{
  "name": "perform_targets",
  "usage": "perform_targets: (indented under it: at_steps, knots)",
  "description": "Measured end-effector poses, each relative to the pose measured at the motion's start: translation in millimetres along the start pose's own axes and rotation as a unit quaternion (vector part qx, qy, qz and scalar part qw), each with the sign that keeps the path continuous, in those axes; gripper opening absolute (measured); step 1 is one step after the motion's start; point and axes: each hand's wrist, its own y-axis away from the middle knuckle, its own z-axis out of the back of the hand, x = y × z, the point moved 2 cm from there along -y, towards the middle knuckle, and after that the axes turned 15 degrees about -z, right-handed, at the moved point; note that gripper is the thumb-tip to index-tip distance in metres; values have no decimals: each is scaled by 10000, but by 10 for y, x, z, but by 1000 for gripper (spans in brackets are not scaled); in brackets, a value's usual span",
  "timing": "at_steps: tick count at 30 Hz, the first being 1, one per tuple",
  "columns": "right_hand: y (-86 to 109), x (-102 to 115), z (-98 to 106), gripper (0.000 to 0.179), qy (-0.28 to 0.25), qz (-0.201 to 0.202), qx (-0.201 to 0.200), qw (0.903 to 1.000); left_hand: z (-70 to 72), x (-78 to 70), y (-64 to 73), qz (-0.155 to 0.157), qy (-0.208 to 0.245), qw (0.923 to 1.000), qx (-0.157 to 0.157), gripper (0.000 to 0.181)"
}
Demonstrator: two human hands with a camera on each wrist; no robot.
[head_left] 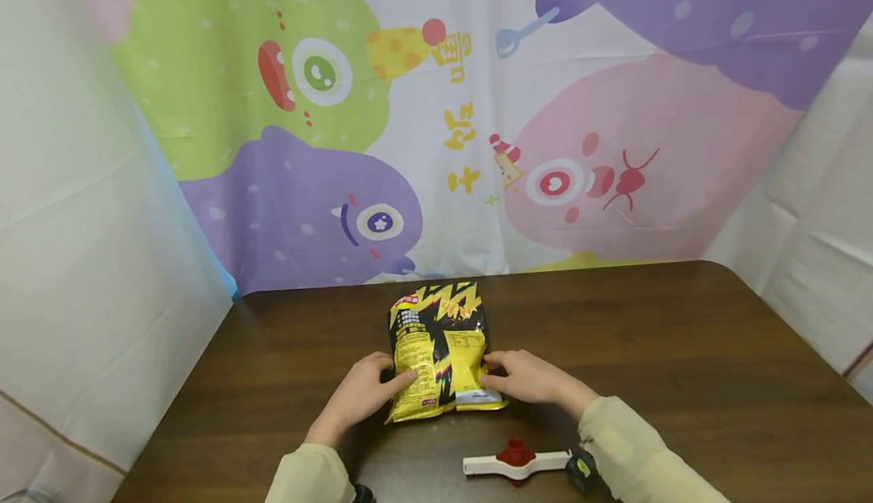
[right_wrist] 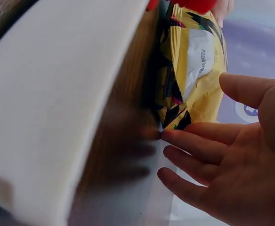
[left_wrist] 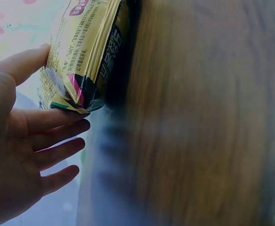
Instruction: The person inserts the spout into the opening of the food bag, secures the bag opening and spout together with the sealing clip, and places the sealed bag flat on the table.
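Observation:
A yellow and black chip bag (head_left: pixel 439 367) lies on the table with its printed back up. My left hand (head_left: pixel 361 389) pinches its left side, thumb on the upper face. In the left wrist view, the forefinger is under the bag's corner and the other fingers spread below it. At the right side, my right hand (head_left: pixel 528 376) pinches the bag's edge. Its thumb (right_wrist: pixel 241 87) is at the yellow face and its forefinger at the lower corner in the right wrist view.
A white bar (head_left: pixel 484 465) with a red hub (head_left: pixel 516 454) lies near the right forearm, its right end beside a black wrist camera (head_left: pixel 582 469). The brown table (head_left: pixel 614 329) ends at a cartoon-printed curtain (head_left: pixel 464 238).

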Motion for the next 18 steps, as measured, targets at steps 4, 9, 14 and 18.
perform_targets:
  at_steps: [4, 9, 14, 18]
  knots:
    - [7, -23, 1, 52, -195, -237, 7, 9995, -24, -32, -23, -6, 49, 10000, -57, 44]
    - [-1, -50, 7, 58, -469, -555, -69, 9973, -55, -68, -61, -39, 102, 9998, -193, 45]
    - [-5, -81, 21, 60, -916, -726, -264, 9928, -97, -86, -81, -32, 243, 9991, -337, 49]
    - [-2, -111, 26, 64, -1197, -930, -346, 9878, -134, -96, -94, 5, 315, 9989, -356, 56]
